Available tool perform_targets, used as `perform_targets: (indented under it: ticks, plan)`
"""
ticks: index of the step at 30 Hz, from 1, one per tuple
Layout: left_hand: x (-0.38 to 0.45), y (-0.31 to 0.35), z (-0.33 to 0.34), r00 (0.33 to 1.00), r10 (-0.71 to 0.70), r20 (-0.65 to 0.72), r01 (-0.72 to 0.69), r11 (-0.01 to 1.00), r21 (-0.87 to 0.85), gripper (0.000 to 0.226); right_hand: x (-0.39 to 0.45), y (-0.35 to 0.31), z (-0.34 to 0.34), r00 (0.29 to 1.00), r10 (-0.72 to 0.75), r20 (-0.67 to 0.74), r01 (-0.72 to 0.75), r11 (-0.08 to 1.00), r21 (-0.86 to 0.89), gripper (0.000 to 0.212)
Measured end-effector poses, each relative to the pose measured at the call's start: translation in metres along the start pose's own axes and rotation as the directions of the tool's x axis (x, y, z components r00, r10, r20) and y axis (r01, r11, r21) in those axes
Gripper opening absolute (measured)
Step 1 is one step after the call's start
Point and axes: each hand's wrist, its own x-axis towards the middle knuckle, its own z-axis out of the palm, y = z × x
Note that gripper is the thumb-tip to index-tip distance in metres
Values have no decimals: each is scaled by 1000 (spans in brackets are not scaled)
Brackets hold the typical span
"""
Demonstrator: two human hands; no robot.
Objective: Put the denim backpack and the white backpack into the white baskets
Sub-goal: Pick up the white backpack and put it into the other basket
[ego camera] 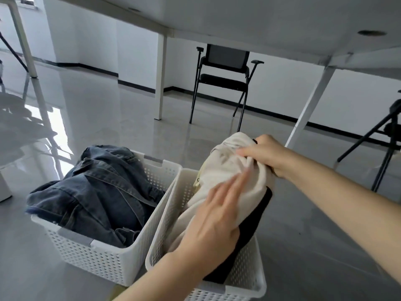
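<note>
Two white perforated baskets stand side by side on the grey floor. The denim backpack (95,190) lies crumpled in the left basket (93,255) and bulges over its rim. The white backpack (219,174), with a black back panel, sits tilted in the right basket (245,276), its top sticking up above the rim. My left hand (213,216) lies flat on the white fabric with straight fingers. Further back, my right hand (265,154) grips the bunched top of the white backpack.
A white table (260,16) spans overhead, its legs standing left and right of the baskets. A black folding chair (223,81) stands behind them. A black tripod (382,140) is at the right, and grey chairs at the left edge.
</note>
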Motion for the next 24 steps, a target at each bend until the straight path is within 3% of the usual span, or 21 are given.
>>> perform_targets:
  ticks: [2, 3, 6, 9, 10, 13, 15, 16, 18, 20, 22, 24]
  plan:
    - [-18, -7, 1, 958, -277, -75, 269, 957, -109, 98, -10, 2, 1, 999, 5, -39, 8, 944, 330, 21]
    - [-23, -6, -1, 922, -374, -97, 355, 919, -170, 89, -16, 1, -1, 996, 1, -88, 39, 892, 450, 13]
    - [-31, 6, -4, 928, -333, -167, 282, 921, -269, 40, -25, -1, -4, 972, 17, -233, 148, 730, 668, 12]
    - [-29, 9, 1, 905, -419, -74, 369, 860, -352, 17, -19, 4, 7, 977, 112, -182, 51, 704, 708, 19]
    - [-26, 3, 1, 863, -503, -41, 451, 806, -383, 7, -15, 6, 14, 977, 175, -125, -32, 692, 721, 25]
    - [-17, -17, -4, 741, -670, 52, 579, 597, -556, 29, -5, 1, 31, 969, 247, 18, -169, 607, 776, 25]
    - [-17, -34, -14, 659, -749, 70, 567, 433, -700, 27, 3, -11, 47, 989, 113, 98, -145, 558, 817, 21]
    - [-20, -48, -20, 584, -808, 81, 565, 333, -755, 30, 4, -17, 58, 992, 18, 129, -116, 568, 815, 17]
    - [-29, -79, -33, 398, -915, 70, 536, 169, -827, 41, 7, -23, 86, 982, -138, 128, 11, 720, 694, 14]
    - [-38, -106, -50, 290, -957, -9, 579, 183, -795, 46, 12, -16, 120, 964, -240, 112, 178, 901, 395, 27]
    - [-44, -122, -66, 256, -963, -88, 673, 243, -698, 61, 10, 4, 158, 915, -309, 259, 305, 951, 57, 45]
    - [-48, -125, -77, 290, -947, -138, 737, 313, -600, 78, 4, 27, 190, 853, -302, 425, 416, 886, -207, 59]
